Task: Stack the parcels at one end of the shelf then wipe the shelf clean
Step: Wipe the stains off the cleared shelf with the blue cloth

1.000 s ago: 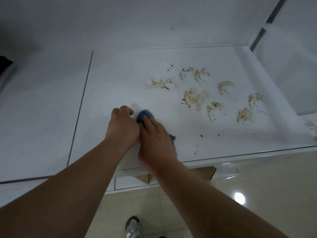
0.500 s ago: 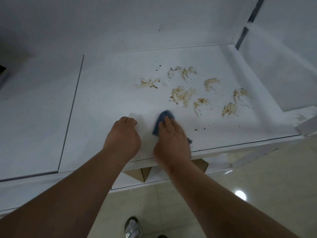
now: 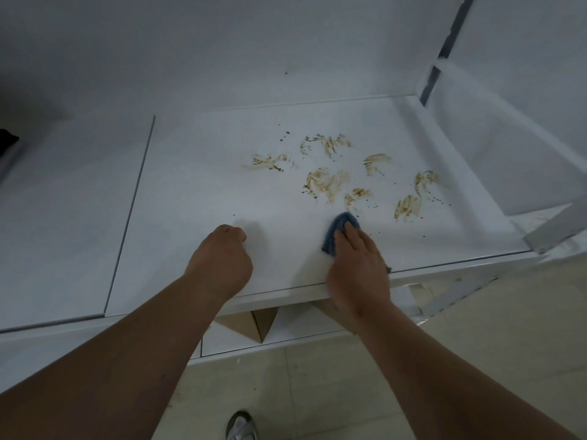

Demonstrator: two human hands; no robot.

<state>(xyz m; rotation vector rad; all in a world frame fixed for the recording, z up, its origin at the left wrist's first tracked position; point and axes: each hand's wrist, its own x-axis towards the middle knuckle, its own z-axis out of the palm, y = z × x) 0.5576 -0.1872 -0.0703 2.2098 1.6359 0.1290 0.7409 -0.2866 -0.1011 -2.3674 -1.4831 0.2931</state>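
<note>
Where stains begin, cloth (image 3: 337,229) pointing away.

Two bare hands (image 3: 219,258), one blue cloth (image 3: 338,230), about eight brown smears (image 3: 324,182), one white shelf (image 3: 190,192), one shoe (image 3: 241,428)

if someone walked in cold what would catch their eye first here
Probably the brown smears spread over the right half of the white shelf. Next, the right hand pressing a blue cloth flat near the front edge, just short of the smears, while the left hand rests curled on the shelf beside it.
</note>
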